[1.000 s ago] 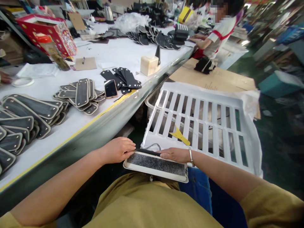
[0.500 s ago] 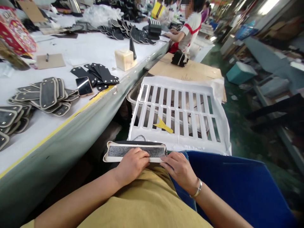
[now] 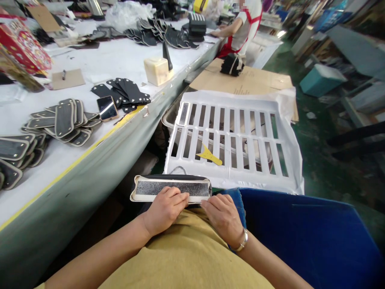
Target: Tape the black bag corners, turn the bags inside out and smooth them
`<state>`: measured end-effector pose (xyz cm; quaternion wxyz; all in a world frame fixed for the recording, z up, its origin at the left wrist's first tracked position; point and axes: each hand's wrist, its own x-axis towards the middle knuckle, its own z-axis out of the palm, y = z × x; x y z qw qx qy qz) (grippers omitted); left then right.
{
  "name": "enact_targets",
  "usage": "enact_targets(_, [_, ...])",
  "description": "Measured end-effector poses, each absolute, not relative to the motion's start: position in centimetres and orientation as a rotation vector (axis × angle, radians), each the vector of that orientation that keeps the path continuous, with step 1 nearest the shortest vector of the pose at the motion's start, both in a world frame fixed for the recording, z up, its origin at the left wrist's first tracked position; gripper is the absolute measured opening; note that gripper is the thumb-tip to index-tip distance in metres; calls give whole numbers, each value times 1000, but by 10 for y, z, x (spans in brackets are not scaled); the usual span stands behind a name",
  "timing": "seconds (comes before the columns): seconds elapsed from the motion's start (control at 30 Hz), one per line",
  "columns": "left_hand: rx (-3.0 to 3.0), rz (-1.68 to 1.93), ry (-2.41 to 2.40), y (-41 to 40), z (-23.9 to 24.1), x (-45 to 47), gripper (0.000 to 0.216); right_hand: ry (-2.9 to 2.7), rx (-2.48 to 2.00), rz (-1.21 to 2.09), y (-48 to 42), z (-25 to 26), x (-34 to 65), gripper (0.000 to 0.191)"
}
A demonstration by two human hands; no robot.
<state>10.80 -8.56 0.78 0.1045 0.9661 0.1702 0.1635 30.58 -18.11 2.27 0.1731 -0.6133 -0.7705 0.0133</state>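
Note:
Close to my body lies a long, narrow grey-speckled piece with cream edging (image 3: 150,188), its dark side standing along the far edge. My left hand (image 3: 167,209) is closed over the near edge at its middle, fingers bent onto the grey face. At the right end corner, my right hand (image 3: 224,216) pinches the cream edge between thumb and fingers. The fingertips are partly hidden. Just beyond the piece, a yellow notched template (image 3: 209,155) rests on a white slotted rack (image 3: 224,132). A small white-framed strip (image 3: 183,114) lies at the rack's far left corner.
On the left, a white-topped table (image 3: 99,160) holds stacked grey panels (image 3: 64,120), black pieces (image 3: 128,94), a phone (image 3: 107,107) and a cream block (image 3: 155,70). A blue bin (image 3: 300,224) stands at right. Another person (image 3: 245,28) works beyond the cardboard (image 3: 255,82).
The view has shifted slightly. My right hand has moved a little left along the right end of the piece, still pinching it. My left hand stays on the middle.

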Motion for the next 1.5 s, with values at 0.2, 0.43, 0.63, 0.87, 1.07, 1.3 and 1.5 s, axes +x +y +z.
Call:
enact_targets(0.2, [2722, 552, 650, -89, 14, 115, 22, -2136, -1786, 10, -185, 16, 300, 16])
enact_targets(0.43, [2656, 500, 743, -94, 13, 122, 17, -2028, -1865, 4, -184, 18, 295, 17])
enact_targets(0.63, [2666, 430, 796, -96, 16, 126, 14, -1839, -1963, 64, -183, 12, 288, 17])
enact_targets(0.87, [2669, 410, 759, -96, 13, 126, 11, -1442, -1948, 311, -179, 1, 288, 12])
enact_targets(1.07, [2512, 229, 899, -88, 26, 135, 11, -1361, -1953, 346, -177, 2, 288, 15])
enact_targets(1.3, [2463, 122, 919, -83, 37, 137, 4, -1904, -1813, -246, -198, 4, 280, 23])
enact_targets(1.5, [2490, 155, 927, -84, 32, 137, 4, -2336, -1662, -497, -201, 1, 278, 30])
